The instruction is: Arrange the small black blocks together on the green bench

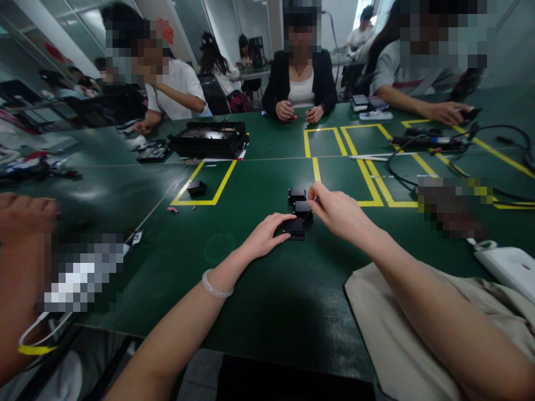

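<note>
Three small black boxes lie in a short row on the green table (pixel 259 301). My left hand (pixel 265 236) rests with its fingers curled on the nearest black box (pixel 295 228), holding it at its side. The middle black box (pixel 301 209) and the far black box (pixel 296 195) lie just beyond. My right hand (pixel 336 210) hovers over the middle and far boxes, its fingertips pinched together on something small and thin that I cannot make out.
A black tray (pixel 209 139) stands at the back left beside a yellow-taped rectangle holding one small black part (pixel 196 188). Black cables (pixel 438 150) run at the right. A white device (pixel 507 267) sits near right. Three people sit across the table; another person's arm is at left.
</note>
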Motion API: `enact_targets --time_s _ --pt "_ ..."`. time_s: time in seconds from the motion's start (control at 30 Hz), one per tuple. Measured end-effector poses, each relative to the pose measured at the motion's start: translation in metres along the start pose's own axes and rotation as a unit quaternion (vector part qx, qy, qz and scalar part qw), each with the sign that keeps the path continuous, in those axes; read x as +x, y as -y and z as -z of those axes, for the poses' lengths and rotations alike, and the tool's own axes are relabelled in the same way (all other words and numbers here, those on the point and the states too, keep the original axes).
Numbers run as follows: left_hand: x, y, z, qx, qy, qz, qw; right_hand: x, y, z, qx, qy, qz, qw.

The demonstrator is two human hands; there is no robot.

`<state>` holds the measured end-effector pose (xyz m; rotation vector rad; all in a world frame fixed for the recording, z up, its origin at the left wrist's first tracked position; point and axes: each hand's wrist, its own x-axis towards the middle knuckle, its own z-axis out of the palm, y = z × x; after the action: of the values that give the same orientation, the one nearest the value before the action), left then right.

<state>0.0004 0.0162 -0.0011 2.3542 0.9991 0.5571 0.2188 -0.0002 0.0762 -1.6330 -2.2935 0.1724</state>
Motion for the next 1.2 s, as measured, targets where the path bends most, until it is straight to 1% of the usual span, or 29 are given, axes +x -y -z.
enact_targets --time_s 0.5,0.77,0.93,1.1,1.2 --pt "-0.0001 0.0012 0.0003 0.0 0.009 -0.005 1.0 0.0014 -0.002 -0.0038 -0.016 -0.022 -0.011 1.0" --pt "-0.0008 -0.002 -0.0046 0.006 0.018 -0.008 1.0 -0.0003 -0.0012 -0.003 -0.031 -0.03 -0.011 0.999" --pt "-0.0013 -0.0028 -0.0058 0.007 0.012 -0.009 1.0 -0.0002 0.0004 -0.0002 -0.044 -0.022 -0.015 0.999" --pt "-0.0009 -0.004 -0.0056 0.011 0.009 -0.017 1.0 -0.0018 0.0018 0.0039 -0.023 -0.002 0.001 1.0" --pt "-0.0005 -0.0044 -0.0054 0.012 0.011 -0.016 1.0 -0.0016 0.0021 0.0042 -0.022 0.003 -0.007 1.0"
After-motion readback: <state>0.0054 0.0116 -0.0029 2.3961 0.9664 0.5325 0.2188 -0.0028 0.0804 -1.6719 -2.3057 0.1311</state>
